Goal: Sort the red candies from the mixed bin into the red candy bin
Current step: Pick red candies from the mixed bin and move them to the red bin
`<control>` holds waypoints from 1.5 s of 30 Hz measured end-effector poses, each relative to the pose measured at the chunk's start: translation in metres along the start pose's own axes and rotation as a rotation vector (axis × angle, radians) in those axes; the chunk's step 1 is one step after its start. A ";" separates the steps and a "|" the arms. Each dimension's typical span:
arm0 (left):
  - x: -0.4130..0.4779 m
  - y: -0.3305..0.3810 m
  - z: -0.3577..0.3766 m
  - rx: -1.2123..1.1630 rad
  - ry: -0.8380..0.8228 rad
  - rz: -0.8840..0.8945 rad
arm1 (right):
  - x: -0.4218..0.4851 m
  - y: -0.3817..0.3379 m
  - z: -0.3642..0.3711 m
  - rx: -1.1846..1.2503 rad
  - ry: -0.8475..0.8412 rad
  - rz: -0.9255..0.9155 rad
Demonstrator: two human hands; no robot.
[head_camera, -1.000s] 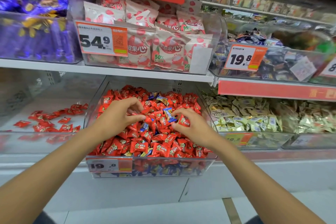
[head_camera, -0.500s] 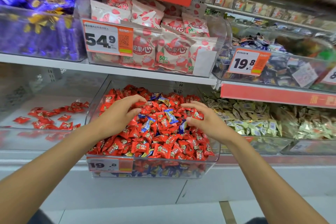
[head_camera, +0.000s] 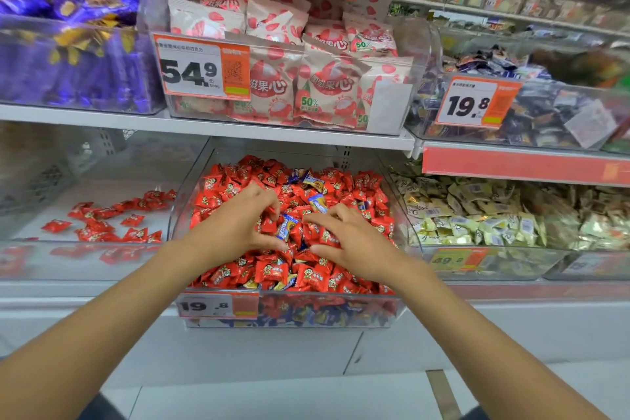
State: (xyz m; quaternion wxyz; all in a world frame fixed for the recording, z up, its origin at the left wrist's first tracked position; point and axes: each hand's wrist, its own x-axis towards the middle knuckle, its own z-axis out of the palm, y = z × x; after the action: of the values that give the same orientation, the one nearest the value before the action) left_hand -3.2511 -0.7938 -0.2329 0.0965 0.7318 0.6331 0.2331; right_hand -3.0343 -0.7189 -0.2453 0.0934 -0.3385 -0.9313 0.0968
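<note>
The clear mixed bin (head_camera: pixel 289 314) on the lower shelf is heaped with red candies (head_camera: pixel 272 271) and a few blue candies (head_camera: pixel 286 227). My left hand (head_camera: pixel 238 225) lies on the heap at centre left, fingers curled down into the red wrappers. My right hand (head_camera: pixel 351 239) rests on the heap at centre right, fingers bent and pinching at red candies. Both hands nearly meet around a blue wrapper. Whether either hand holds candy is hidden by the fingers. To the left, the red candy bin (head_camera: pixel 85 259) has several red candies (head_camera: pixel 102 220) scattered on its floor.
A bin of pale yellow candies (head_camera: pixel 477 215) stands to the right. The upper shelf (head_camera: pixel 204 126) overhangs the bins and carries purple sweets (head_camera: pixel 68 61), pink-and-white bags (head_camera: pixel 306 78) and dark mixed candies (head_camera: pixel 528 119). Orange price tags hang on the bin fronts.
Both hands have drawn in toward the middle of the heap; the right hand has moved left and down from the right edge, and the fingers of both now dig into the candies.
</note>
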 end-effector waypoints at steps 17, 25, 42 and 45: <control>0.002 0.009 0.002 -0.036 -0.078 0.069 | 0.000 0.016 -0.027 0.333 0.184 0.047; 0.013 0.014 0.012 0.234 -0.238 0.032 | -0.018 0.013 -0.027 0.299 0.169 0.039; 0.002 0.005 0.007 -0.043 0.096 0.107 | -0.008 0.004 -0.004 0.211 0.055 -0.018; 0.001 0.006 0.002 -0.105 0.182 0.131 | -0.010 0.007 -0.016 0.370 0.153 0.037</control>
State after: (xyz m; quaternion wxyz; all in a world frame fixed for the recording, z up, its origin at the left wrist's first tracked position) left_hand -3.2447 -0.7936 -0.2317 0.0613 0.7413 0.5771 0.3370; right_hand -3.0187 -0.7184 -0.2329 0.2226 -0.3391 -0.8814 0.2422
